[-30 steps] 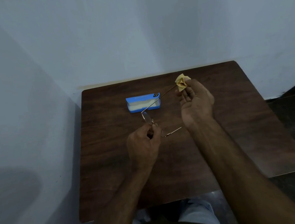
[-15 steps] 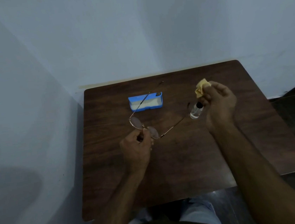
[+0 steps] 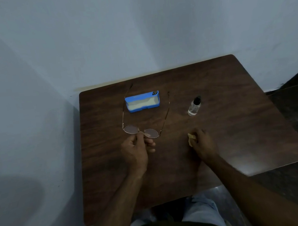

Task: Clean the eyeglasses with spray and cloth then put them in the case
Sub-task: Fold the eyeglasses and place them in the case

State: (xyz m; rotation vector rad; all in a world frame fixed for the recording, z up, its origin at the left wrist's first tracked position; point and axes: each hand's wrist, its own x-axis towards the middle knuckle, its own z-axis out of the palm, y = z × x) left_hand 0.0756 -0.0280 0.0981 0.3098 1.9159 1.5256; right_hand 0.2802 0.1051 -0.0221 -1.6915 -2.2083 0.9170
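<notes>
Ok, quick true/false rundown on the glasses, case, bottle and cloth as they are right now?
1. The left hand pinches the eyeglasses near the bridge. True.
2. The right hand holds the spray bottle. False: the spray bottle stands upright on the table, untouched; the right hand grips the cloth.
3. The blue case lies open. True.
4. The eyeglasses' temples are folded shut. False: both are spread open, pointing toward the blue case.

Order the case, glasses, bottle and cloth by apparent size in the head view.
1. glasses, by span with arms open
2. case
3. bottle
4. cloth, though the right hand hides most of it, so its rank is unsure
</notes>
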